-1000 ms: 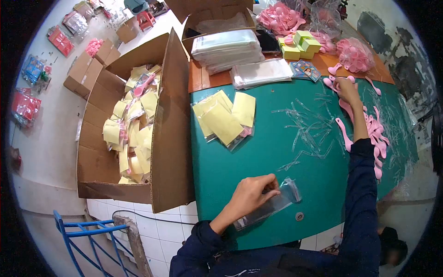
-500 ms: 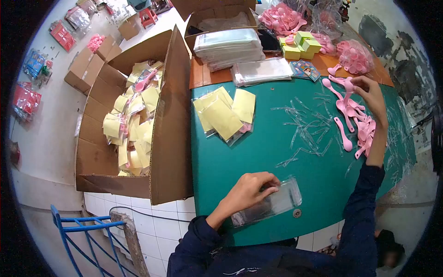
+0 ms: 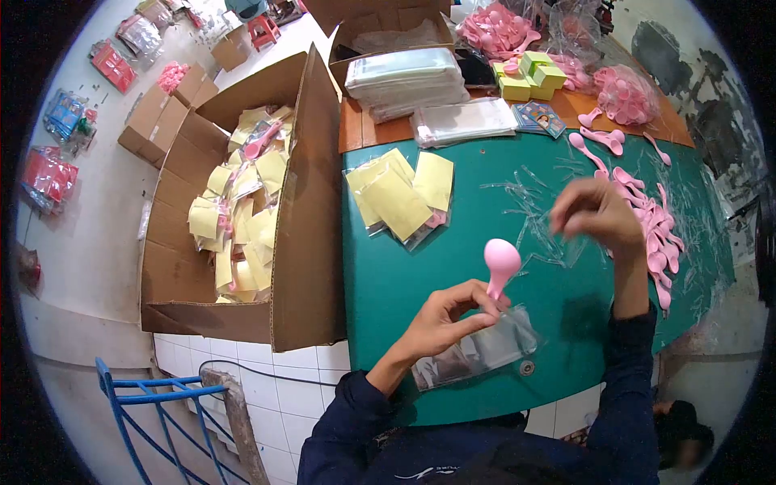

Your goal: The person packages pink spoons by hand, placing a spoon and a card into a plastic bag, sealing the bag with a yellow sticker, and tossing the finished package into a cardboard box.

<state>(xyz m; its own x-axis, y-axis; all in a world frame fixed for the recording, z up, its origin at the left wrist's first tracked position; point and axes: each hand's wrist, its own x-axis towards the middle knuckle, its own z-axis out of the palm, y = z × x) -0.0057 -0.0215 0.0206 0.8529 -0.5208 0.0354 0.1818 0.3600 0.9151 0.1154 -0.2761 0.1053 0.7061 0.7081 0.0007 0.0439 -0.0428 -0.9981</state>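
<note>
My left hand (image 3: 453, 319) is closed around the handle of a pink spoon (image 3: 502, 257), whose rounded bowl points up. Under that hand lies a clear plastic bag (image 3: 505, 339) on the green tabletop; whether the fingers also touch it is hidden. Above the table, my right hand (image 3: 600, 214) is slightly blurred, its fingers bent and apart with nothing visible in them. It is between the upright spoon and a heap of pink spoons (image 3: 651, 222). Thin clear plastic strips (image 3: 529, 206) are scattered to its left.
Packed bags with yellow cards (image 3: 394, 206) lie at the table's left. Beside the table, a large cardboard box (image 3: 311, 218) holds more such packs. Stacks of clear bags (image 3: 408, 81), green-yellow small boxes (image 3: 533, 74) and bagged pink spoons (image 3: 626, 95) stand at the back.
A pink spoon from the heap is now in my left hand. My right hand has come away from the heap, toward the left and nearer to me.
</note>
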